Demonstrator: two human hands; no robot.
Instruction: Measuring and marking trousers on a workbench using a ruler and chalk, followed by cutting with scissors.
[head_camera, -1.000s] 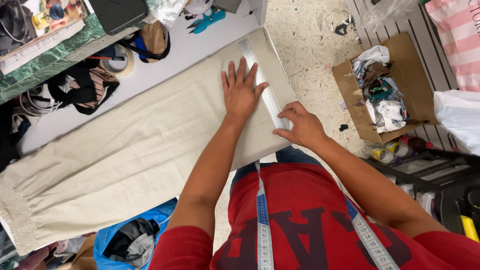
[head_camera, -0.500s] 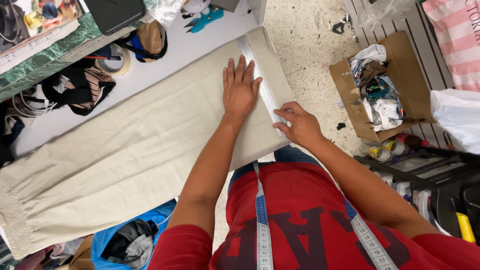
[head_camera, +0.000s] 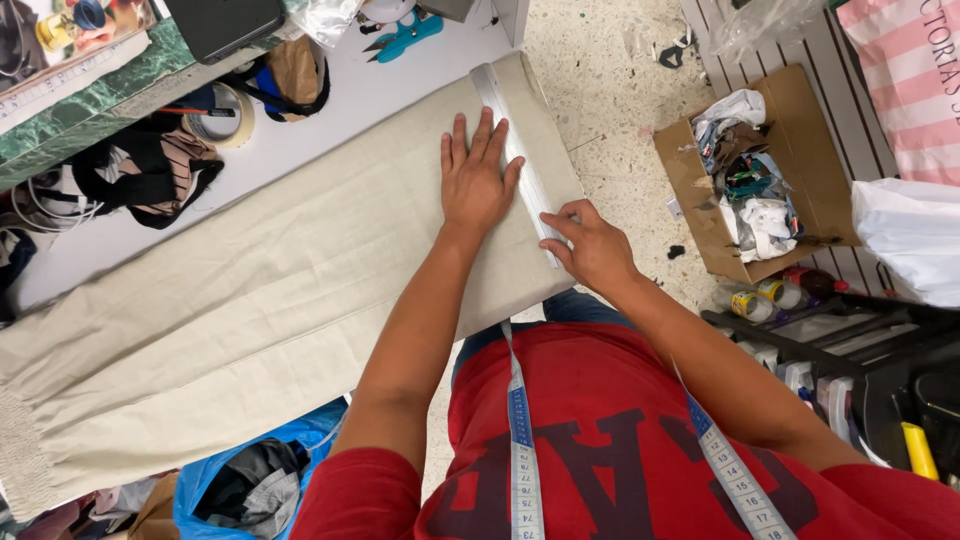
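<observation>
Your left hand (head_camera: 478, 182) lies flat and spread wide, palm down, on the long beige cloth garment (head_camera: 260, 300) stretched across the white table (head_camera: 350, 100). It grips nothing; it only presses the fabric. Your right hand (head_camera: 592, 248) is curled narrow, its fingertips (head_camera: 556, 222) pinched on the near end of the clear plastic ruler (head_camera: 512, 150), at the edge of the cloth closest to your body.

The relation to mind is the ruler's long axis. It runs straight away from you, from your right fingertips up along the outer side of your left hand to the far edge of the garment, crossing the cloth near its end. The garment's own long axis lies the other way, stretching off well beyond your left elbow. So the ruler sits between your two hands: your right hand is on it, while your left rests just beside it, fingertips close to its edge; I cannot tell if they touch it.

Beyond your left hand, at the far side of the table, lie teal-handled scissors (head_camera: 405, 35) and a roll of tape (head_camera: 220, 115). Out past your right hand, on the speckled floor, stands an open cardboard box of scraps (head_camera: 745, 185). A blue measuring tape (head_camera: 520, 440) hangs round your neck over your red shirt.
</observation>
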